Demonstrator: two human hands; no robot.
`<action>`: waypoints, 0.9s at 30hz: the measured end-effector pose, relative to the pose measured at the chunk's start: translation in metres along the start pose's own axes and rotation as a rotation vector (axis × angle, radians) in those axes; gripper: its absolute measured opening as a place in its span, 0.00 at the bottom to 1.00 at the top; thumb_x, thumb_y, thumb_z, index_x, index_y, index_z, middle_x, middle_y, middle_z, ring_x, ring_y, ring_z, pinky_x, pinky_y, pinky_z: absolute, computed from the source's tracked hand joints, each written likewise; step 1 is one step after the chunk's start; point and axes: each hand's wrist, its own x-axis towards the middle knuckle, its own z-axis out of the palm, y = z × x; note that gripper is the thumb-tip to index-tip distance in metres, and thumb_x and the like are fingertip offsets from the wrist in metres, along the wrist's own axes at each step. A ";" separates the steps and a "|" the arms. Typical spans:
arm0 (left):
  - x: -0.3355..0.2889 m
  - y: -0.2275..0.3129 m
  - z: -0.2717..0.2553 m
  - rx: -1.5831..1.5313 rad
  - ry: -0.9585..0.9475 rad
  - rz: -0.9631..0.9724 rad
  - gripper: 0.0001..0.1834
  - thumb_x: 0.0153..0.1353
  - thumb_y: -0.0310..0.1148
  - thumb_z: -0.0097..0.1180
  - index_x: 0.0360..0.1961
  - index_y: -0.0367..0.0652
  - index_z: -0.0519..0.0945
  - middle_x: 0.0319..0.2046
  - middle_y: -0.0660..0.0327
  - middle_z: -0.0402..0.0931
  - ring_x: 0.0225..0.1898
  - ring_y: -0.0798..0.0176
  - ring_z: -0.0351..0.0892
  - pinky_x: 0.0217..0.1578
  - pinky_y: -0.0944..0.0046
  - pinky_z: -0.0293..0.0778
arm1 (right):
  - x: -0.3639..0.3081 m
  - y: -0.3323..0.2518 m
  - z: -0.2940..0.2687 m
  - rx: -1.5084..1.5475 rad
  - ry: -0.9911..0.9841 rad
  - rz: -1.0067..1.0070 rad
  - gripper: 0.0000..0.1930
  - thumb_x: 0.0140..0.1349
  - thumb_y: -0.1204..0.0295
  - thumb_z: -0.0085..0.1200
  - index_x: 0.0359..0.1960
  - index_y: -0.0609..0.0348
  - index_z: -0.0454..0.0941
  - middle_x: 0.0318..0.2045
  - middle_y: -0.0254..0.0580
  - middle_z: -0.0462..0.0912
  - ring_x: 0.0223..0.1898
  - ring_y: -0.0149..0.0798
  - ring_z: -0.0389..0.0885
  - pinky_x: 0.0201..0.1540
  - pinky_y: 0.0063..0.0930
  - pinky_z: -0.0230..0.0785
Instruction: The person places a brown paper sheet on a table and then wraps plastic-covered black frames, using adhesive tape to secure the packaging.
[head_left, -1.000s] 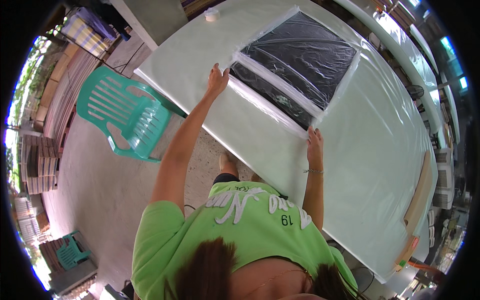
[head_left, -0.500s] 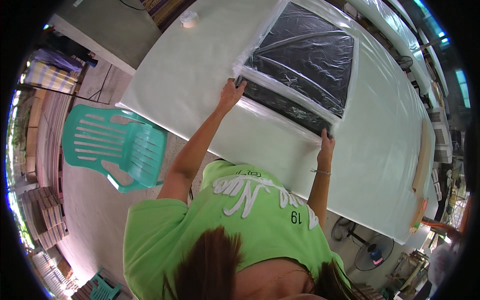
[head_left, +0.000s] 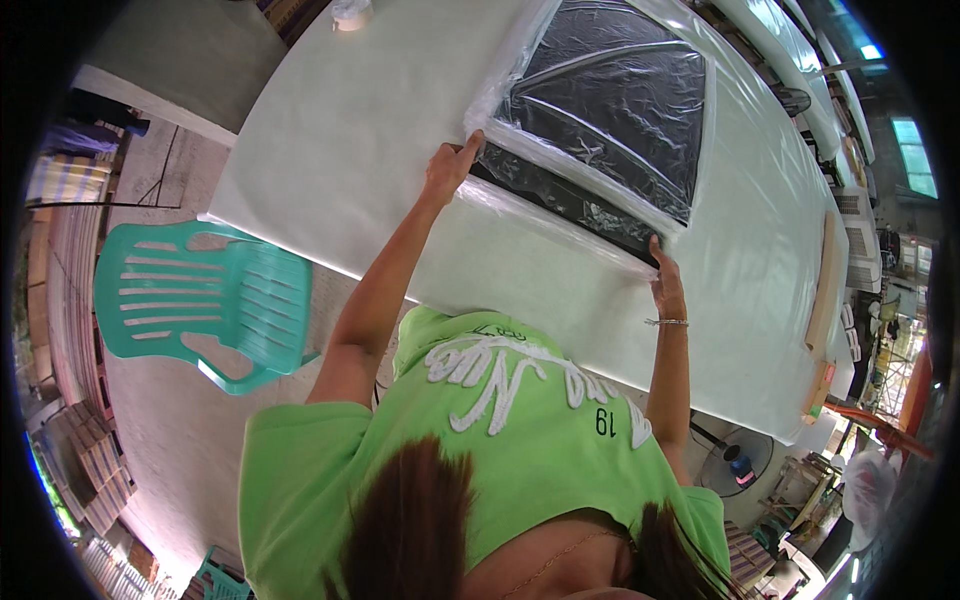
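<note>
Your left hand has shifted farther up the left end of the narrow black strip, your right hand touching its opposite end; whether either grips cannot be told. Both strip and larger black panel lie back from the white-covered table's front edge, where uneven pulling could crease or tear the clear film.

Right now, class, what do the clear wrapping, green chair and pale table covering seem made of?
Clear wrapping: thin, glossy plastic film, judging by wrinkles and glints.
Green chair: probably moulded plastic, smooth and semi-gloss, with slotted back.
Pale table covering: perhaps plastic sheeting, faintly glossy; creases catch light.
</note>
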 end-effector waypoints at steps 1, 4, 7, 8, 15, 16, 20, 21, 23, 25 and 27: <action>-0.003 0.009 -0.001 -0.014 -0.071 -0.019 0.45 0.47 0.72 0.44 0.35 0.32 0.78 0.41 0.44 0.75 0.47 0.48 0.73 0.48 0.55 0.66 | 0.007 0.006 -0.009 0.026 -0.010 0.044 0.33 0.51 0.53 0.60 0.52 0.64 0.68 0.54 0.36 0.66 0.55 0.31 0.60 0.59 0.33 0.43; 0.023 -0.014 -0.003 -0.019 -0.003 -0.133 0.51 0.43 0.78 0.36 0.30 0.30 0.79 0.38 0.42 0.75 0.45 0.47 0.73 0.47 0.54 0.66 | 0.020 -0.002 -0.011 0.066 -0.124 0.078 0.34 0.51 0.54 0.60 0.55 0.63 0.65 0.58 0.39 0.62 0.60 0.35 0.57 0.63 0.40 0.38; 0.032 -0.020 -0.002 0.031 -0.015 -0.100 0.57 0.41 0.81 0.31 0.30 0.26 0.78 0.37 0.39 0.74 0.45 0.44 0.73 0.48 0.53 0.65 | 0.006 -0.025 0.002 0.150 -0.245 0.066 0.36 0.52 0.57 0.60 0.58 0.63 0.60 0.59 0.42 0.62 0.63 0.40 0.56 0.62 0.43 0.44; 0.031 -0.015 -0.003 0.048 -0.043 -0.087 0.57 0.41 0.81 0.31 0.30 0.25 0.78 0.37 0.38 0.74 0.45 0.44 0.73 0.48 0.53 0.65 | 0.005 -0.030 0.002 0.204 -0.275 0.097 0.36 0.53 0.57 0.60 0.59 0.63 0.59 0.58 0.42 0.63 0.62 0.41 0.57 0.62 0.45 0.48; 0.023 0.000 -0.007 0.106 -0.032 -0.042 0.55 0.41 0.81 0.30 0.19 0.27 0.74 0.24 0.46 0.71 0.34 0.50 0.71 0.39 0.54 0.65 | 0.026 -0.020 -0.008 0.408 -0.373 0.228 0.30 0.50 0.65 0.62 0.54 0.60 0.65 0.52 0.40 0.69 0.54 0.42 0.69 0.55 0.45 0.63; 0.023 -0.004 -0.006 0.105 0.004 -0.030 0.53 0.42 0.81 0.29 0.14 0.29 0.72 0.18 0.51 0.69 0.28 0.54 0.70 0.34 0.55 0.65 | 0.028 -0.019 -0.008 0.406 -0.388 0.211 0.29 0.52 0.65 0.60 0.55 0.61 0.64 0.52 0.42 0.70 0.53 0.43 0.69 0.54 0.44 0.64; 0.022 0.000 -0.004 0.127 -0.035 0.000 0.55 0.43 0.80 0.26 0.20 0.27 0.74 0.25 0.45 0.71 0.35 0.49 0.71 0.39 0.54 0.65 | 0.031 -0.008 -0.013 0.356 -0.365 0.138 0.26 0.55 0.66 0.58 0.53 0.62 0.64 0.49 0.44 0.72 0.51 0.43 0.72 0.53 0.39 0.67; 0.022 0.002 -0.006 0.147 -0.073 0.002 0.57 0.43 0.81 0.24 0.25 0.26 0.76 0.30 0.40 0.72 0.40 0.45 0.72 0.44 0.53 0.64 | 0.030 -0.007 -0.011 0.329 -0.345 0.118 0.25 0.55 0.66 0.59 0.53 0.62 0.66 0.49 0.43 0.73 0.50 0.42 0.72 0.52 0.38 0.67; 0.023 0.001 -0.006 0.165 -0.082 0.014 0.58 0.44 0.80 0.23 0.28 0.25 0.77 0.33 0.40 0.73 0.42 0.46 0.71 0.45 0.54 0.64 | 0.026 -0.011 -0.007 0.263 -0.371 0.106 0.25 0.54 0.65 0.59 0.51 0.64 0.68 0.46 0.40 0.74 0.47 0.38 0.73 0.50 0.33 0.67; 0.025 -0.004 -0.005 0.159 -0.023 0.034 0.55 0.46 0.79 0.25 0.24 0.26 0.75 0.26 0.48 0.71 0.35 0.55 0.69 0.39 0.57 0.65 | 0.022 -0.017 -0.002 0.230 -0.385 0.098 0.24 0.54 0.65 0.59 0.49 0.64 0.69 0.45 0.38 0.74 0.45 0.36 0.73 0.48 0.31 0.67; 0.027 -0.004 -0.003 0.100 -0.087 -0.014 0.55 0.47 0.79 0.25 0.27 0.27 0.75 0.28 0.48 0.72 0.35 0.54 0.69 0.41 0.57 0.64 | 0.019 -0.016 -0.004 0.245 -0.366 0.102 0.23 0.55 0.64 0.59 0.49 0.65 0.70 0.44 0.38 0.75 0.46 0.36 0.73 0.48 0.31 0.67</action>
